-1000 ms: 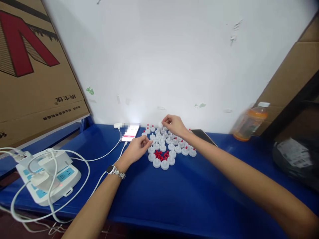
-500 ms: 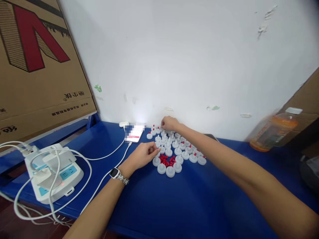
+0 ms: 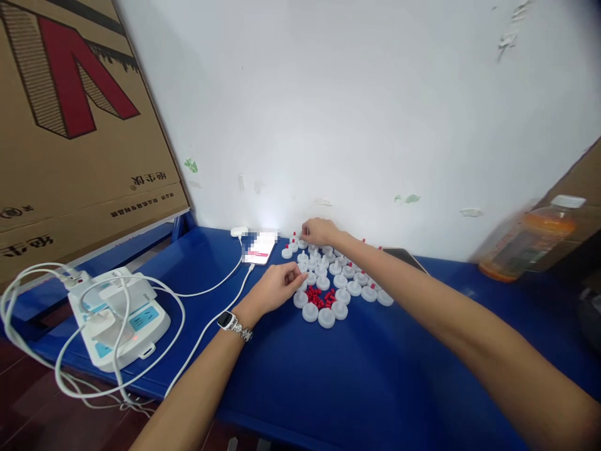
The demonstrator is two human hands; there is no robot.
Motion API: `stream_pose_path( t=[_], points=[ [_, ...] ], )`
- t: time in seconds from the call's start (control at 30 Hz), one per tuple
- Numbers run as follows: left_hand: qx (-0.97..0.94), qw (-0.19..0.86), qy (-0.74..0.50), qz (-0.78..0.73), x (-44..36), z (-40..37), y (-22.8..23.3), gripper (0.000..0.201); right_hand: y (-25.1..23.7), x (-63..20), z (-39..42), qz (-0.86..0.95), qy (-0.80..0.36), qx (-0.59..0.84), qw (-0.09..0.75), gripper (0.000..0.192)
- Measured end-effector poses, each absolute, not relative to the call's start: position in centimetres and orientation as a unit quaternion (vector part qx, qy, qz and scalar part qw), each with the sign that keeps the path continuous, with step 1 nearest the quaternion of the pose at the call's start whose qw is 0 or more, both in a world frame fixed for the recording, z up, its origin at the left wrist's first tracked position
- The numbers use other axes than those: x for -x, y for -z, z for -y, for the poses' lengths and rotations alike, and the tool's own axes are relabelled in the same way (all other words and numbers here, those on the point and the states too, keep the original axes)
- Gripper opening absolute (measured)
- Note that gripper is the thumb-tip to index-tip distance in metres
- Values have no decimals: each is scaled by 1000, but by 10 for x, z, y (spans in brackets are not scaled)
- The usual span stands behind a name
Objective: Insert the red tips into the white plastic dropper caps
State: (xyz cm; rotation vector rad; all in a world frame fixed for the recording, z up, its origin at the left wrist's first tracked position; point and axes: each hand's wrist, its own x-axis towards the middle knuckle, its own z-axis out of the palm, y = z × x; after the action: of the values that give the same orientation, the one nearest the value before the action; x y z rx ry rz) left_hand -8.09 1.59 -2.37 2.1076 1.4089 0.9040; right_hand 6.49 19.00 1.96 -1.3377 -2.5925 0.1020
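White translucent nozzle caps (image 3: pixel 326 318) stand in a close cluster on the blue table, several topped with a small red tip (image 3: pixel 370 286). Loose red tips (image 3: pixel 317 297) lie in a pile ringed by the front caps. My left hand (image 3: pixel 280 285) rests at the left side of this ring, its fingers curled in with thumb and index close together; whether anything is between them is hidden. At the back of the cluster, my right hand (image 3: pixel 320 232) has its fingertips pinched over a red-tipped cap (image 3: pixel 302 243), partly covering it. My right forearm hides some caps behind it.
A lit phone (image 3: pixel 260 247) with a white charging cable lies left of the caps. Farther left sits a power strip (image 3: pixel 126 319) with plugs and looped cables. A dark flat device (image 3: pixel 404 258) lies behind my right forearm. An orange drink bottle (image 3: pixel 530 241) stands right, by the wall.
The view has shifted slightly, so the table items sit a little farther right. My right hand has edged left along the back caps; my left hand stays beside the ring.
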Motion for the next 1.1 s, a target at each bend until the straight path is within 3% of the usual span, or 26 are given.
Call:
stream_pose_path(
  t=[0.1,0.2,0.37,0.63,0.83,1.1],
  points=[
    [-764,190,-344,-511,82,-17,22,28,-24,-78,-175,864,-32,477,158,18],
    [-752,129,-398,-509,82,-17,22,21,-23,-96,-142,820,-89,484,294,17],
    [-766,107,-428,-468,68,-10,20,43,2,-117,-64,749,-281,409,439,19],
    [-804,160,-429,-378,50,4,9,34,16,-124,-10,730,-232,459,450,29],
    [-810,168,-435,-357,49,5,6,36,18,-119,-8,712,-284,416,489,48],
    [-703,304,-534,-358,63,-10,10,38,14,-124,-10,675,-257,426,545,48]
  ],
)
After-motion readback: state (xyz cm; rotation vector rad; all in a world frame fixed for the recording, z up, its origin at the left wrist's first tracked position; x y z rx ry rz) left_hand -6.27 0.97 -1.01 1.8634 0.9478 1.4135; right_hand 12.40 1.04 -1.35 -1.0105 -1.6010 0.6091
